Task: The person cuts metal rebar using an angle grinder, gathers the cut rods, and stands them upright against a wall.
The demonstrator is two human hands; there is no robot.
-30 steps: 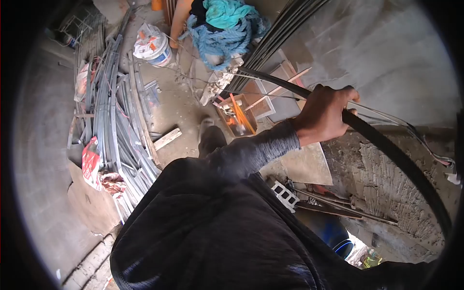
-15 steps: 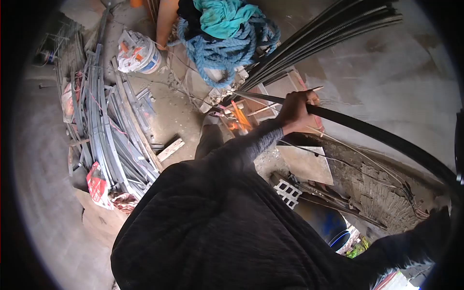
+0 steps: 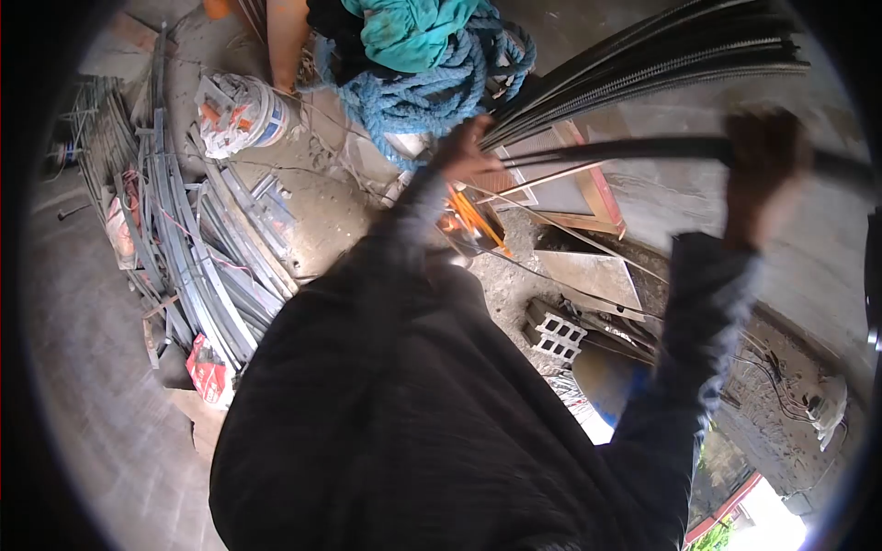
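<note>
My left hand (image 3: 467, 154) is closed at the left end of a long dark strip (image 3: 643, 150), just below the blue rope. My right hand (image 3: 767, 165), smeared by motion, is wrapped round the same strip farther right. Between my hands the strip runs nearly level, and its right end passes out of view. Behind it lies a bundle of dark ribbed bars (image 3: 661, 64), fanning toward the upper right.
Blue rope (image 3: 413, 106) with a teal cloth (image 3: 413, 32) lies at the top. A white bucket (image 3: 266, 119) stands left of it. Long metal profiles (image 3: 188, 239) cover the left floor. A box with orange tools (image 3: 473, 220), a panel (image 3: 593, 280) and a hollow block (image 3: 556, 335) lie below the strip.
My left hand has moved left and up to the strip's end. My right hand has come into view from the right, on the strip. The strip is higher and more level.
</note>
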